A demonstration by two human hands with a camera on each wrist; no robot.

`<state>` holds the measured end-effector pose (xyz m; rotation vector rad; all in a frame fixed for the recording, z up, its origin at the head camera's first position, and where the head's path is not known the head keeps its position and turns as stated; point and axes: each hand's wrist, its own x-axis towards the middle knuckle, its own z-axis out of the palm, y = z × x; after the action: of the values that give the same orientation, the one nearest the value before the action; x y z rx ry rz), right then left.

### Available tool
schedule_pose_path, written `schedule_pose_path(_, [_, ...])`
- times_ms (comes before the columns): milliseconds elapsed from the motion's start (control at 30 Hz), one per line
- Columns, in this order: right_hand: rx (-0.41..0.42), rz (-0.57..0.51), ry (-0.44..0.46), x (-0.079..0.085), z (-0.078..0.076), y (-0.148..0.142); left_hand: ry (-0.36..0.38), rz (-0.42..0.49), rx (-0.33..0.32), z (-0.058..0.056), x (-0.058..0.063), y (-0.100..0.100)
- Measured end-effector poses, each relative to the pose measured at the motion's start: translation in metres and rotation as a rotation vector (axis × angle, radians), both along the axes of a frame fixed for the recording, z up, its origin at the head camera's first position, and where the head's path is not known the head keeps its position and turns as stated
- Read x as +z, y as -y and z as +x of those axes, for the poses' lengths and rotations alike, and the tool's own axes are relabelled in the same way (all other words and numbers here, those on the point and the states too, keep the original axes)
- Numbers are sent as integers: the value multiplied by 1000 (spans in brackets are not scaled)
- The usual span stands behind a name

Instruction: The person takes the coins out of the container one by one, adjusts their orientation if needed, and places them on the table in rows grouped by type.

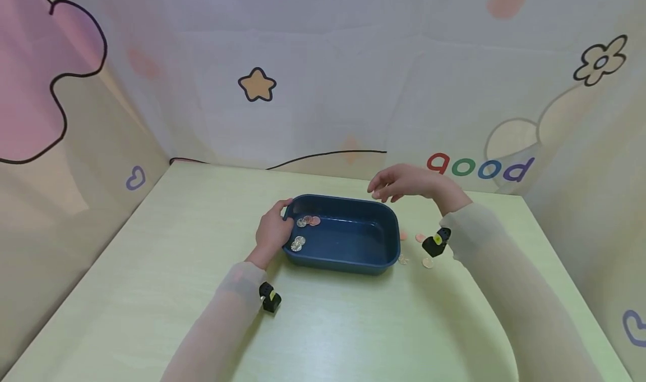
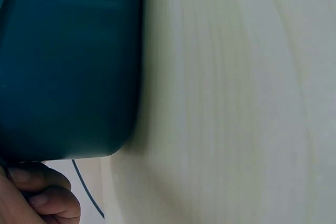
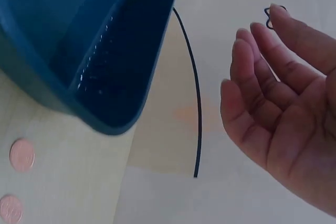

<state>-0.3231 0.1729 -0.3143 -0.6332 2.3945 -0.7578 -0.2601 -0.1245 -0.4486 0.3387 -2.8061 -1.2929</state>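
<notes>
A dark blue rectangular plastic bin [image 1: 343, 264] is in the middle of the head view. Several silver coins [image 1: 298, 243] and copper coins [image 1: 315, 221] lie inside at its left end. My left hand [image 1: 274, 229] grips the bin's left end, thumb at the rim; in the left wrist view its curled fingers [image 2: 55, 200] show below the bin's corner. Beyond the bin's far right corner hovers my right hand [image 1: 404, 181], apart from the bin. The right wrist view shows its palm [image 3: 299, 124] with loosely bent fingers and nothing in them.
To the right of the bin, a copper coin [image 1: 420, 238] and a pale coin [image 1: 427, 263] lie on the light wooden table [image 1: 202, 292], with others close to the bin's wall. A printed cloth [image 1: 323, 90] hangs behind the table and along its sides.
</notes>
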Motion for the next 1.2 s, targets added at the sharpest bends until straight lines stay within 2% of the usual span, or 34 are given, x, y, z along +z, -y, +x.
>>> schedule_pose_path(200, [126,26,87,-10,-12,32,4,-9,-3,1,2,1])
schedule_pose_path(400, [203,62,133,-25,-16,65,13,-5,2,3,3,0])
schedule_pose_path(767, [293,72,72,-59,-24,109,-8,-11,-3,1,2,1])
schedule_pose_path(1200, [335,98,58,-85,-19,144,14,-4,-5,-1,2,3])
